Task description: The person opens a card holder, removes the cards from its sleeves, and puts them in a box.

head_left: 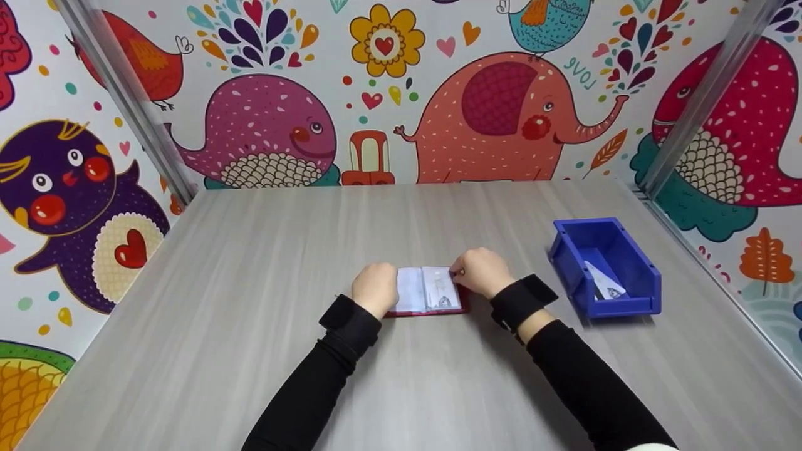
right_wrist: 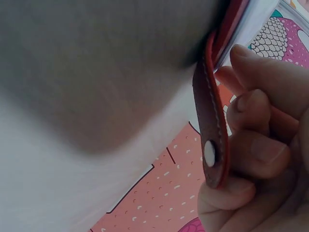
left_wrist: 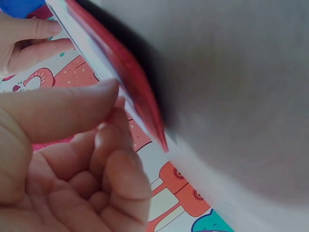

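Observation:
A red card holder (head_left: 465, 308) with a snap strap (right_wrist: 211, 116) lies spread on the table, its clear sleeves (head_left: 410, 289) facing up. Behind the right sleeve shows a white card (head_left: 443, 293) with a dark emblem. My left hand (head_left: 376, 289) pinches the left edge of the holder between thumb and forefinger, the other fingers curled in. On the opposite side, my right hand (head_left: 484, 272) pinches the sleeve edge near the far right corner. The strap hangs beside its curled fingers in the right wrist view. How firmly either hand grips is hidden from the head view.
A blue plastic bin (head_left: 626, 307) stands on the table to the right, with a white card (head_left: 603, 282) leaning inside it. Walls printed with cartoon animals (head_left: 501, 119) and metal posts (head_left: 128, 103) bound the pale wooden table (head_left: 219, 282) at back and sides.

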Demonstrator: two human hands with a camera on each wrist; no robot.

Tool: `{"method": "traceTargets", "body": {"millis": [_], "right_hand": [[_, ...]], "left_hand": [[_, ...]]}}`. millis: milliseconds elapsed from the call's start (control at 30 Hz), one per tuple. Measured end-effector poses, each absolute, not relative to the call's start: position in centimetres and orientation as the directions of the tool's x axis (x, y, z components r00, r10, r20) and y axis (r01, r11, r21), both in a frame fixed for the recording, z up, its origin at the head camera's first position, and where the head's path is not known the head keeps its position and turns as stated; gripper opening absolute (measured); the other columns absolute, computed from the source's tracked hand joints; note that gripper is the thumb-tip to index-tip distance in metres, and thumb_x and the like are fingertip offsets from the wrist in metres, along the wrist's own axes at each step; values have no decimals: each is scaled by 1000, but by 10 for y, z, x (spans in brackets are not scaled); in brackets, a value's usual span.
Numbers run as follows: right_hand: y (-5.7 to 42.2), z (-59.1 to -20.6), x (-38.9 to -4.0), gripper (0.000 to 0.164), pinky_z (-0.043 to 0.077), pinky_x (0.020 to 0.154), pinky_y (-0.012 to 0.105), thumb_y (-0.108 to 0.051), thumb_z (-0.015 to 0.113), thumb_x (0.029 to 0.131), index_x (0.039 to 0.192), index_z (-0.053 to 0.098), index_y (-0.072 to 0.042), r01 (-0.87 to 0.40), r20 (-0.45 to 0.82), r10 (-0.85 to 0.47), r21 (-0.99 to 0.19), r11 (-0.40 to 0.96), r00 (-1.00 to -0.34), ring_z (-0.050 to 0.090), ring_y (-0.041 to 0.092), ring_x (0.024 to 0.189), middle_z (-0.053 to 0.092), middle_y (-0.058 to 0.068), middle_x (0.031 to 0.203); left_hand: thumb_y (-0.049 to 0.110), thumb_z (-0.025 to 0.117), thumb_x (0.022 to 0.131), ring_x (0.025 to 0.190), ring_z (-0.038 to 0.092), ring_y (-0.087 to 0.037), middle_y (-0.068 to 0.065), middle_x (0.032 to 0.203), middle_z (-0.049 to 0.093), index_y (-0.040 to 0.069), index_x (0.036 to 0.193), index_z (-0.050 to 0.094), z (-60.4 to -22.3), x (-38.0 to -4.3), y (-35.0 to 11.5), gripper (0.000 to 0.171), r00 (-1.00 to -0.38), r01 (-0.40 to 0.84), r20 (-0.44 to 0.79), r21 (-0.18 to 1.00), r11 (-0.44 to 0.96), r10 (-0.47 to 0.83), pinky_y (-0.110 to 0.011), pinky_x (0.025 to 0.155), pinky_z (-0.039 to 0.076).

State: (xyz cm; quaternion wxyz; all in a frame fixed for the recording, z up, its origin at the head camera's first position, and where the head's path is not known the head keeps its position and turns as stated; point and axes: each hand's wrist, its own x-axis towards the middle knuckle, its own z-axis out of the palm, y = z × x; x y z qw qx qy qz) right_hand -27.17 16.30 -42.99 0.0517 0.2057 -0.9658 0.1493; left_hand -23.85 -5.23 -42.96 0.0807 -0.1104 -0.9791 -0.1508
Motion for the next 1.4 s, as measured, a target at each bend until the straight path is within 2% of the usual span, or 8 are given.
{"method": "traceTargets", "body": {"millis": [533,700,800,933,1067,1133,1233,1400], "right_hand": [[165,-432,-271,19,53,77,43,-8,78,80,99,80,-11,-405,155,-375,-297,865,-914,69,29,90,75,6,97],[165,-433,-271,19,53,76,43,-8,78,80,98,80,-11,-404,152,-374,-300,864,-915,69,29,89,75,6,97],[165,-433,-271,19,53,77,44,-8,78,80,99,80,-11,-396,143,-369,-302,867,-918,69,30,90,75,6,97],[165,-432,-272,18,53,78,44,-8,77,81,99,80,-10,-394,142,-368,-302,868,-919,69,30,91,75,7,97],[165,-433,-272,18,53,79,44,-7,77,80,98,80,-10,-395,145,-367,-306,867,-919,69,30,91,75,7,97],[165,-433,-272,18,54,78,43,-7,77,80,97,80,-10,-400,151,-371,-300,866,-916,70,30,90,75,7,96],[166,-434,-272,18,54,76,44,-8,77,79,96,80,-12,-400,160,-368,-301,865,-916,70,30,90,75,6,96],[167,-434,-272,18,55,73,45,-9,77,79,95,81,-13,-402,173,-365,-302,864,-915,70,30,89,75,6,96]], "left_hand": [[-4,67,78,81,67,-34,-14,85,70,1,82,71,-426,-238,-51,7,-972,212,161,291,933,170,-45,70,55],[-4,66,79,79,67,-33,-13,82,70,2,75,68,-425,-238,-47,8,-971,216,166,303,928,171,-45,67,55],[-2,66,79,72,65,-30,-10,75,67,6,66,62,-424,-237,-43,16,-969,229,168,338,913,181,-43,64,53],[-2,63,77,61,55,-25,-4,62,56,13,54,47,-422,-237,-36,31,-965,256,161,407,877,207,-41,60,49],[2,63,75,60,56,-26,-2,59,51,17,51,37,-423,-235,-28,38,-951,302,186,409,861,246,-44,62,49],[4,64,76,64,61,-29,-4,61,56,16,52,39,-425,-234,-24,36,-944,322,200,396,860,262,-45,64,49],[5,66,76,71,65,-32,-10,71,65,10,58,52,-427,-231,-19,23,-943,327,190,393,860,271,-46,66,51],[2,66,75,77,66,-32,-13,80,68,3,71,64,-430,-229,-15,4,-950,310,157,384,870,269,-45,69,52]]}}
